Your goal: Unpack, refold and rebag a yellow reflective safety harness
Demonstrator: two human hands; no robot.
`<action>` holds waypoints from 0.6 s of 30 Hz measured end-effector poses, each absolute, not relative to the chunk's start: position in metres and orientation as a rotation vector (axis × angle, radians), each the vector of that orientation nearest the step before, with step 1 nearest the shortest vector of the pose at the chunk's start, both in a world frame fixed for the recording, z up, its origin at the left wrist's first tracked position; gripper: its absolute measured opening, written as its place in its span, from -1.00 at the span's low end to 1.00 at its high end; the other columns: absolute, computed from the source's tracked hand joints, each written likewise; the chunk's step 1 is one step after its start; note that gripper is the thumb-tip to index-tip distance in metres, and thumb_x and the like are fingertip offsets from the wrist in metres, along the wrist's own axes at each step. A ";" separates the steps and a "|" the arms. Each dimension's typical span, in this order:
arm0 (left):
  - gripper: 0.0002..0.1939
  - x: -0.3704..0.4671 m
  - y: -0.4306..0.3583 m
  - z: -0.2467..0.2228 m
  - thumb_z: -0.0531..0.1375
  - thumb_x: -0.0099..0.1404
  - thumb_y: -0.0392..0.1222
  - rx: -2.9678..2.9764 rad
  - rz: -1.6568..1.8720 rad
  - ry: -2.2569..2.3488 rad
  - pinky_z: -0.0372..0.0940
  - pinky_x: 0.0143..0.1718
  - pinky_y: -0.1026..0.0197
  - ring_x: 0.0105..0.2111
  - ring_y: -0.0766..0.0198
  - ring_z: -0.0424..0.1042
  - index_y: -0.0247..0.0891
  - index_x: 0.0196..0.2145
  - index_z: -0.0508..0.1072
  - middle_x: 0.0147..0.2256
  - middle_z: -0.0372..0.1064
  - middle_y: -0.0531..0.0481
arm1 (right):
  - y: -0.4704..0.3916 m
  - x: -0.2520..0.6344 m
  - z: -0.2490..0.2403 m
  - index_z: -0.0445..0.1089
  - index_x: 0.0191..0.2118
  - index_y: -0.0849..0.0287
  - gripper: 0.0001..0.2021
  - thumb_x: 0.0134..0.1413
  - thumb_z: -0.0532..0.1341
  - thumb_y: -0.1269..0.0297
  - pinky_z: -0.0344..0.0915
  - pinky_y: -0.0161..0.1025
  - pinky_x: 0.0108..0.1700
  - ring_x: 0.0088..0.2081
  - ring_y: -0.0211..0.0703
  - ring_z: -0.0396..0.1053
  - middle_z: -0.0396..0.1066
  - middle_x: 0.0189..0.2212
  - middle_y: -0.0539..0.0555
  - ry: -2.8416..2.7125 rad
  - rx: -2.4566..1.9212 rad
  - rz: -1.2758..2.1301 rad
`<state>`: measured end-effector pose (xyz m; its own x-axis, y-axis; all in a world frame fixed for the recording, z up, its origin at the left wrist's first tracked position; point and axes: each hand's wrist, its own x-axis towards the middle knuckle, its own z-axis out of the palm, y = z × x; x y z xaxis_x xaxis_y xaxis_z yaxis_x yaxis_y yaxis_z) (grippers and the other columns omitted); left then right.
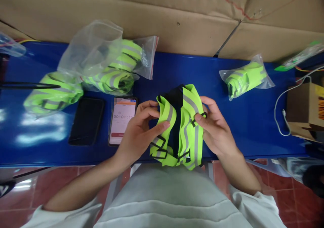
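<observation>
While both hands pinch it, left hand (141, 125) and right hand (215, 126) hold the folded neon vest (181, 126) over the blue surface (253, 120), just beside a phone (123, 120) with a timer.

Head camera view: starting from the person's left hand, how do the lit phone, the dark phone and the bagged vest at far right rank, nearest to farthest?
From the left hand:
1. Lit phone, just beside it, toward the left.
2. Dark phone, farther left.
3. Bagged vest, far right, beyond the right hand.
</observation>
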<state>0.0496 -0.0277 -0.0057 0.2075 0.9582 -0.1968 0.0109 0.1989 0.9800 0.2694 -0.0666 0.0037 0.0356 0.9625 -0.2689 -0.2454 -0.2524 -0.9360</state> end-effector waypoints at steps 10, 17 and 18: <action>-0.66 0.040 -0.019 -0.008 0.48 0.18 0.07 0.917 0.561 1.031 0.48 -0.12 0.19 -0.12 0.10 0.59 -0.21 -0.20 0.70 -0.16 0.65 -0.09 | -0.063 0.279 0.012 0.52 -0.08 -0.06 -0.76 0.14 0.45 0.26 0.44 -0.30 -0.10 -0.12 -0.22 0.45 0.49 -0.10 -0.05 -0.776 -1.134 1.551; -0.81 0.038 -0.001 0.016 0.42 0.30 -0.10 1.028 0.773 0.945 0.45 -0.25 0.27 -0.27 0.24 0.62 -0.21 -0.18 0.70 -0.10 0.63 -0.06 | -0.077 0.287 -0.009 0.58 0.09 -0.03 -0.71 0.31 0.33 0.09 0.39 -0.12 0.21 0.13 -0.07 0.49 0.58 0.06 0.03 -0.895 -1.118 1.929; -0.80 0.036 0.001 0.022 0.42 0.30 -0.08 1.025 0.746 0.920 0.48 -0.24 0.23 -0.28 0.22 0.62 -0.23 -0.18 0.70 -0.11 0.63 -0.07 | -0.079 0.292 -0.010 0.58 0.10 -0.04 -0.72 0.36 0.28 0.09 0.38 -0.11 0.22 0.16 -0.06 0.47 0.56 0.11 0.03 -0.954 -1.124 1.907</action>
